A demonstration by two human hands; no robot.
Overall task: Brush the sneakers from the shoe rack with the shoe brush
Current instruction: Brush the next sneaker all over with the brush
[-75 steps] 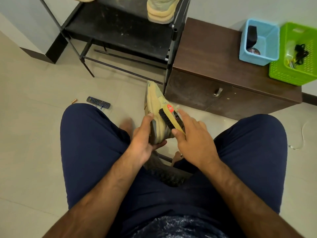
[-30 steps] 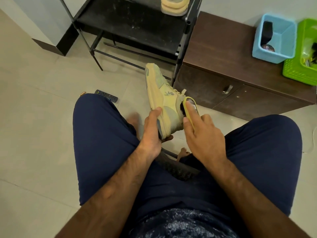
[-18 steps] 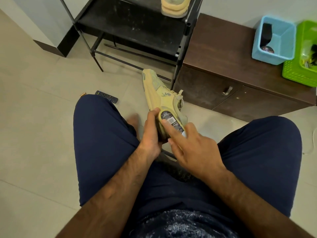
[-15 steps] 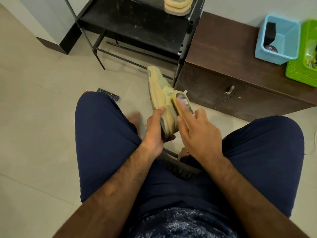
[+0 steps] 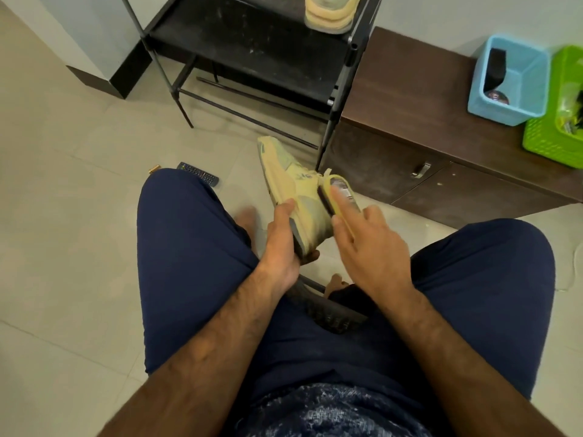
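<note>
Sneaker (image 5: 284,181): tan, centre of frame, held off the floor (image 5: 79,216) between the person's knees, toe pointing to the top of the frame, sole turned left.
Left hand (image 5: 282,247): clenched round the sneaker's heel end, thumb lying along the sole.
Brush (image 5: 344,187): yellow back, dark bristles; bristles pressed to the sneaker's right side, near the collar.
Right hand (image 5: 372,247): grasping the brush, forefinger stretched along its back.
Rack (image 5: 252,52): black metal, top centre; a second sneaker (image 5: 329,14) stands on its shelf at the top edge.
Cabinet (image 5: 410,89): brown, upper right, just beside the rack; carries a blue basket (image 5: 504,118) and a green basket (image 5: 542,143), side by side.
Remote (image 5: 198,175): on the floor, left of centre, by the left knee.
</note>
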